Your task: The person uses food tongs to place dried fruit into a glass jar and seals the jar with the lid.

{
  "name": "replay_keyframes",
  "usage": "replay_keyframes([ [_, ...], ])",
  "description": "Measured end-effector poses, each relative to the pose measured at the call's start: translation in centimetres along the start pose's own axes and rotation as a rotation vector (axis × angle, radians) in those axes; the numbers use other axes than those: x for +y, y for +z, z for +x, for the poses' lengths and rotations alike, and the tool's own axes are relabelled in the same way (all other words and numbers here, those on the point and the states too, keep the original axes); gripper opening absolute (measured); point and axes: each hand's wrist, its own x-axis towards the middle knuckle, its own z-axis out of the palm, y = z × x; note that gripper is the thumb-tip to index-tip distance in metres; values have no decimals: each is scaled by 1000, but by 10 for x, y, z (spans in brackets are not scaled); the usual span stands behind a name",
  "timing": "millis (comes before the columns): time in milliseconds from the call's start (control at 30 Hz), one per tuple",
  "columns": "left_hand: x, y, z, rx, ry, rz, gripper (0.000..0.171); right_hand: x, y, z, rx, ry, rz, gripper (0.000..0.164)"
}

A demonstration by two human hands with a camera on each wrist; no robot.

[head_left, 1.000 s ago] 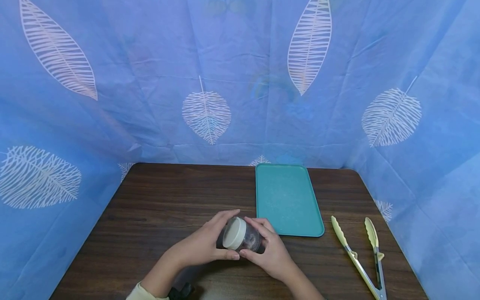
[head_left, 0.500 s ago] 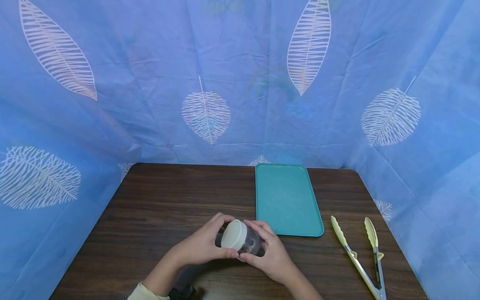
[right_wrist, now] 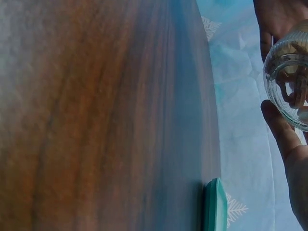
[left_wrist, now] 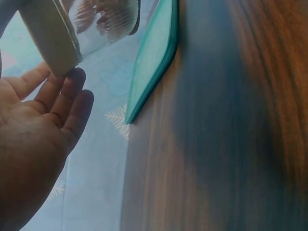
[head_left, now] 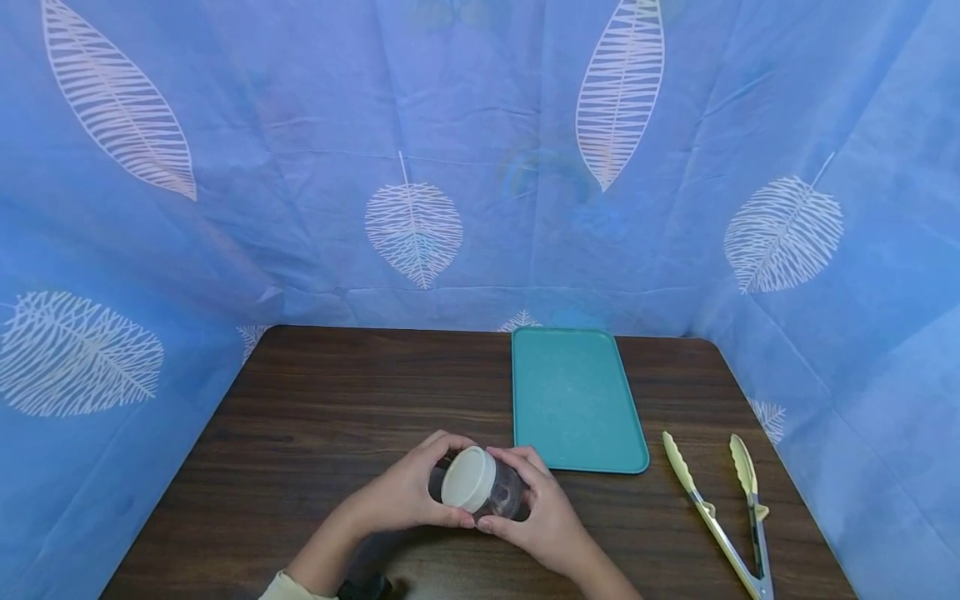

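A clear jar (head_left: pixel 506 490) with a cream lid (head_left: pixel 468 478) is held tilted above the table, its lid turned to the left and up. My left hand (head_left: pixel 401 492) grips the lid's edge, thumb at the near side and fingers at the far side. On the other side, my right hand (head_left: pixel 551 518) holds the clear body between thumb and fingers. The left wrist view shows fingertips right at the lid's rim and ridged, brownish shapes through the jar wall. The jar's round base (right_wrist: pixel 288 91) faces the right wrist view, cut off by the frame edge.
A teal tray (head_left: pixel 577 400) lies flat behind the right hand on the dark wooden table (head_left: pixel 360 375). Spread tongs (head_left: pixel 720 533) with pale yellow tips lie at the right. A blue leaf-print cloth (head_left: pixel 487 233) hangs around the table's back and sides. A black object lies near the left forearm.
The jar has come slightly down toward me, and its lid shows more fully from above. My left fingers have shifted around the lid. The tray and tongs stay put.
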Motion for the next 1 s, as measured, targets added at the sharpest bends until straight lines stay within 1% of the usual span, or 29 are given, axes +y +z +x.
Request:
replay_keyframes([
  [133,-6,6,-1,13,23,-31,92,1,1,-2,15,-47,40,77],
  [233,-11,12,0,37,-2,-52,95,2,0,-2,29,-104,65,77],
  [300,-14,17,0,54,-18,-79,91,4,0,-2,38,-147,63,78],
  [367,-17,21,1,62,-9,-142,85,5,-1,-2,34,-165,93,79],
  [467,-21,27,2,56,35,-270,79,6,-1,-3,11,-144,138,79],
  [533,-23,30,2,55,50,-332,78,6,-2,-5,-14,-99,159,80],
  [567,-23,31,2,56,48,-349,78,6,-3,-5,-17,-70,143,81],
  [600,-23,33,2,63,32,-349,78,6,-3,-6,-18,-42,106,82],
  [667,-23,36,2,80,-17,-319,78,7,-5,-8,-19,11,17,85],
  [800,-22,42,1,119,-86,-174,80,9,-8,-10,-34,86,-165,88],
  [900,-22,46,3,149,-87,-74,83,11,-9,-10,-33,125,-269,90],
  [1000,-23,52,7,169,-78,-17,85,12,-9,-9,-15,146,-346,90],
])
